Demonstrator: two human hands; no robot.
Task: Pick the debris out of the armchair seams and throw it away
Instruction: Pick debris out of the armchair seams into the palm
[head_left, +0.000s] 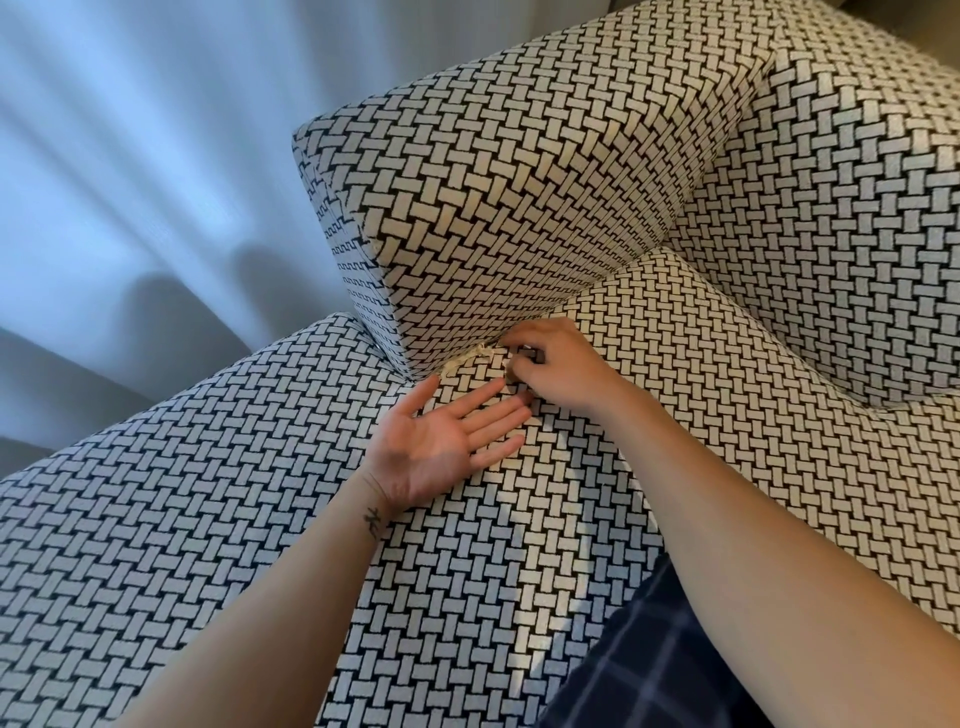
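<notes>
On the armchair (208, 519), a seam is made where the armrest (493, 182) meets the seat. The left hand (436, 447) is held flat and wide open just below it, palm up, with nothing in it, and the right hand (556, 366) is curled at the end of the pale debris (467, 358) tucked in that seam, but it cannot be told if a bit is pinched. If the debris is pulled too fast, it could be torn, pushed deeper or dropped beside the open palm.
</notes>
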